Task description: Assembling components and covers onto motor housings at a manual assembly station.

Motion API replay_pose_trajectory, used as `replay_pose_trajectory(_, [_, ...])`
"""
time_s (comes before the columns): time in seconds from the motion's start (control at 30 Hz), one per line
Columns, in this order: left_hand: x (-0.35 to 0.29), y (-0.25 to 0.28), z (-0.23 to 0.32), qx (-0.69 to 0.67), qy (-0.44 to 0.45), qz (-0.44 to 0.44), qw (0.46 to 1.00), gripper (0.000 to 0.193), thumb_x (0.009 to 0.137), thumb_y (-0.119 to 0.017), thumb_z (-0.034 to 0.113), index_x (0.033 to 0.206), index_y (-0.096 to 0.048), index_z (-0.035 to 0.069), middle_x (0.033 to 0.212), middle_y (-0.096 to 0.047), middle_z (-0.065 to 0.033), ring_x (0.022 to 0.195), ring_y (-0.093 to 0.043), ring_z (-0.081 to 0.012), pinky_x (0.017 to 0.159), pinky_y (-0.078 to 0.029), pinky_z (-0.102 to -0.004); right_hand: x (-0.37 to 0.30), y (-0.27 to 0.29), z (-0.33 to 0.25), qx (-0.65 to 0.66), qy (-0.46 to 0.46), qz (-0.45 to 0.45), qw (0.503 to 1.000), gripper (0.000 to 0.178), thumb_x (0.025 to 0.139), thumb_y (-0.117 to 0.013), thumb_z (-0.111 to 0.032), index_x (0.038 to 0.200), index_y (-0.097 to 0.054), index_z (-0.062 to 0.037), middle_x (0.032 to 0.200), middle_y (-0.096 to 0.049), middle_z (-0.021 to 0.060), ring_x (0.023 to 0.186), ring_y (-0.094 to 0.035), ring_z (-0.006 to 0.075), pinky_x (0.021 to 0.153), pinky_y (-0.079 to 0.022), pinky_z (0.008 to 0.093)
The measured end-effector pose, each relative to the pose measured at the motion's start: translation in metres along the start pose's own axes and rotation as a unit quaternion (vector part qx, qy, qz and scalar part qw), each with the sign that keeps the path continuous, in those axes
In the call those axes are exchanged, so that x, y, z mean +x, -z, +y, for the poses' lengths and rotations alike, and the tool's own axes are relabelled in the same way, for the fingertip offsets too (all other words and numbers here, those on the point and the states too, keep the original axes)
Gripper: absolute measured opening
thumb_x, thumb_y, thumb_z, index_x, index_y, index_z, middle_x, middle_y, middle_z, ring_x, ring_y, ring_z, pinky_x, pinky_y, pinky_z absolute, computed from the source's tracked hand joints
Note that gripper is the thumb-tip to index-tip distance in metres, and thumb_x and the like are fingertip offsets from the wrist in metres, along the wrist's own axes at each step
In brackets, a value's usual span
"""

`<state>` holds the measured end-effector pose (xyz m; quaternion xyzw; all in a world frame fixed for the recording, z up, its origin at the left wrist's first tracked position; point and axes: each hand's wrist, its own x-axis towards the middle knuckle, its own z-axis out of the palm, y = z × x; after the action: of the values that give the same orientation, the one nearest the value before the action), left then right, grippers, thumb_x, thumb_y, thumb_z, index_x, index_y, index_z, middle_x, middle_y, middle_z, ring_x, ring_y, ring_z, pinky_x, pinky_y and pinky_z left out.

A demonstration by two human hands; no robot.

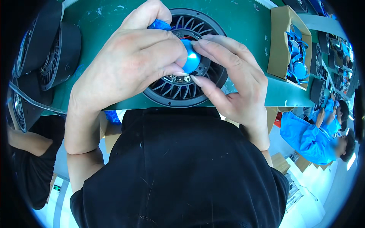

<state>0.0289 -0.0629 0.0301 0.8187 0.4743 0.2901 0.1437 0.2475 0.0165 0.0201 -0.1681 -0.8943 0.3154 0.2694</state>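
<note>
A black round part (176, 99) with curved spokes, like a small wheel or fan, lies on the green table. At its middle sits a shiny blue domed cap (194, 57), tilted, with a thin red wire and small metal fittings around it. My left hand (133, 60) is closed over the cap's left side, its thumb along the lower rim. Crumpled blue film or plastic (159, 25) shows by its upper fingers. My right hand (232, 72) curves around the cap's right side, fingertips at its top edge and thumb at the lower edge. My left palm and fingers hide part of the cap.
On the right of the table (243, 22) stands an open cardboard box (279, 41) with several blue caps (298, 68) inside. Black wheel-like parts (62, 57) are stacked at the left edge. Co-workers in blue (310, 136) sit far right; another person's arm (30, 142) shows at left.
</note>
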Motion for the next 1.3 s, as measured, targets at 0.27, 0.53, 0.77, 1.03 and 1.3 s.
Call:
replay_pose_trajectory(0.27, [0.009, -0.013, -0.005, -0.046, 0.048, 0.074, 0.995, 0.014, 0.082, -0.07, 0.007, 0.09, -0.058, 0.005, 0.083, -0.056, -0.0072, 0.075, -0.05, -0.0216, 0.067, -0.043, -0.0296, -0.001, -0.004, -0.002, 0.015, 0.029, 0.051, 0.998, 0.048, 0.067, -0.081, -0.005, 0.113, -0.066, 0.0024, 0.117, -0.066, 0.0173, 0.111, -0.062, 0.0328, 0.095, -0.049, 0.0423])
replay_pose_trajectory(0.53, [0.011, -0.018, 0.004, -0.138, 0.219, 0.213, 0.942, 0.006, 0.096, -0.056, 0.003, 0.101, -0.054, 0.001, 0.082, -0.055, -0.0039, 0.077, -0.054, -0.0159, 0.064, -0.044, -0.024, 0.0, -0.011, -0.005, 0.01, 0.062, 0.043, 0.997, 0.036, 0.065, -0.081, -0.009, 0.099, -0.071, -0.0005, 0.132, -0.058, 0.0212, 0.121, -0.056, 0.039, 0.099, -0.046, 0.0446])
replay_pose_trajectory(0.77, [-0.026, -0.013, 0.003, -0.454, 0.265, 0.436, 0.731, 0.008, 0.096, -0.057, 0.005, 0.102, -0.053, 0.001, 0.081, -0.05, 0.0006, 0.072, -0.046, -0.0102, 0.061, -0.038, -0.0187, -0.002, -0.009, -0.011, -0.049, 0.04, -0.049, 0.997, 0.038, 0.071, -0.078, -0.011, 0.107, -0.069, -0.0032, 0.132, -0.059, 0.0161, 0.126, -0.055, 0.0333, 0.101, -0.045, 0.0439])
replay_pose_trajectory(1.03, [-0.049, -0.037, 0.034, -0.442, 0.478, 0.387, 0.653, 0.022, 0.097, -0.06, 0.017, 0.114, -0.054, 0.004, 0.077, -0.049, 0.0046, 0.064, -0.043, -0.0023, 0.045, -0.032, -0.0146, 0.005, -0.005, -0.021, -0.089, 0.004, -0.103, 0.991, 0.047, 0.074, -0.076, -0.009, 0.119, -0.066, -0.0038, 0.128, -0.063, 0.0124, 0.124, -0.057, 0.0289, 0.103, -0.044, 0.0446])
replay_pose_trajectory(1.3, [-0.07, -0.048, 0.043, -0.428, 0.428, 0.295, 0.739, 0.053, 0.095, -0.062, 0.024, 0.138, -0.037, 0.004, 0.091, -0.062, -0.0003, 0.065, -0.05, -0.0013, 0.044, -0.035, -0.0167, -0.003, -0.014, -0.027, -0.229, 0.006, -0.061, 0.972, 0.041, 0.076, -0.075, -0.015, 0.115, -0.067, -0.0034, 0.124, -0.064, 0.0122, 0.122, -0.058, 0.0294, 0.103, -0.045, 0.0455])
